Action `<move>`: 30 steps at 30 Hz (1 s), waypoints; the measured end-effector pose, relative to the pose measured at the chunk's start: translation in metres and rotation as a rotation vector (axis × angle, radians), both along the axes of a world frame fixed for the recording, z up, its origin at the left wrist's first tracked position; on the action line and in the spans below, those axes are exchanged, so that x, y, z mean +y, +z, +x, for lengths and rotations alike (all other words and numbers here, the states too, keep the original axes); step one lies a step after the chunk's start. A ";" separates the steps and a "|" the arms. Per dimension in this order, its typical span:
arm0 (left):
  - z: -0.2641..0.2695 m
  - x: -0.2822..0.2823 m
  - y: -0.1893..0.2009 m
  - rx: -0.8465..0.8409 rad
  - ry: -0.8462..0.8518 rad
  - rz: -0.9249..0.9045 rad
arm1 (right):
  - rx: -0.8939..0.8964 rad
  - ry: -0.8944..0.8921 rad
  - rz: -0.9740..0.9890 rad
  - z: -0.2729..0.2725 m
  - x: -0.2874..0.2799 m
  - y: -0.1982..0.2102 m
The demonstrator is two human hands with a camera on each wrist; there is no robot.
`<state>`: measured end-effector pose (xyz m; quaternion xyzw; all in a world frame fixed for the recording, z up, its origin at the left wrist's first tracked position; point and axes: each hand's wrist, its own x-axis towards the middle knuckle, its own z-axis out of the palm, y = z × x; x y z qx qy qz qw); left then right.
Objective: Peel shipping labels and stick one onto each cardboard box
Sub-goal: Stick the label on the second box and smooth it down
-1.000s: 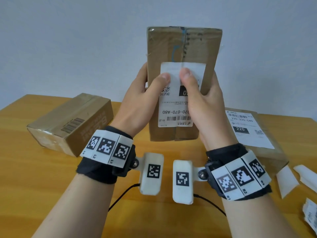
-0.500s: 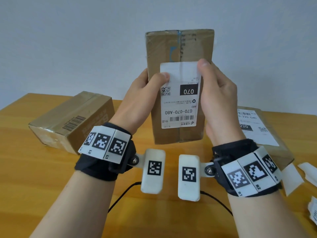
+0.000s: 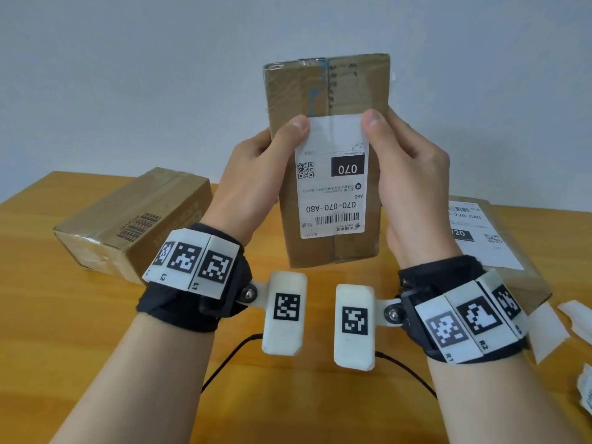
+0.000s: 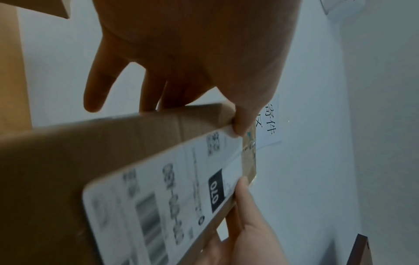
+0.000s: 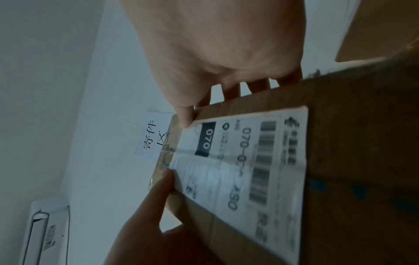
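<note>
I hold a brown cardboard box (image 3: pixel 326 91) upright in the air above the table. A white shipping label (image 3: pixel 331 187) marked 070 lies upside down on the face turned toward me. My left hand (image 3: pixel 256 174) grips the box's left side, its thumb pressing the label's top left corner. My right hand (image 3: pixel 407 174) grips the right side, thumb on the top right corner. In the left wrist view the label (image 4: pixel 172 193) lies flat on the box (image 4: pixel 68 161). The right wrist view shows the label (image 5: pixel 244 161) with a crease across it. My fingers reach behind the box.
An unlabelled cardboard box (image 3: pixel 134 219) lies on the wooden table (image 3: pixel 48 331) at the left. At the right lies a box (image 3: pixel 499 251) bearing a white label (image 3: pixel 474 232) marked 220. White backing strips (image 3: pixel 551 328) lie near the right edge.
My thumbs have slid apart from the label's middle out to its two top corners. The box has stayed upright in both hands, shifting slightly.
</note>
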<state>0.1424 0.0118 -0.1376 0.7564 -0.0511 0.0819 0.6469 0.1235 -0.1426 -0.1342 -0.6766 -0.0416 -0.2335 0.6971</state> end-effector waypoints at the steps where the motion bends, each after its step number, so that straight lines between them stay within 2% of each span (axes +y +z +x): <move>1: 0.001 0.001 0.000 -0.013 -0.010 0.016 | -0.009 -0.016 -0.011 0.001 -0.001 0.000; 7: 0.003 0.001 -0.003 0.001 -0.017 0.044 | -0.110 -0.168 -0.094 0.007 -0.010 -0.003; 11: 0.000 -0.002 -0.003 -0.002 -0.045 -0.008 | -0.038 -0.214 -0.055 0.010 -0.010 -0.002; 18: -0.009 -0.010 0.005 0.011 -0.081 -0.044 | -0.013 -0.389 -0.290 0.015 -0.002 -0.007; 24: -0.013 -0.012 0.011 -0.045 -0.023 -0.083 | -0.153 -0.538 -0.475 0.011 0.006 -0.010; 30: -0.016 -0.005 0.017 -0.111 -0.049 -0.049 | -0.269 -0.559 -0.416 0.012 0.001 -0.009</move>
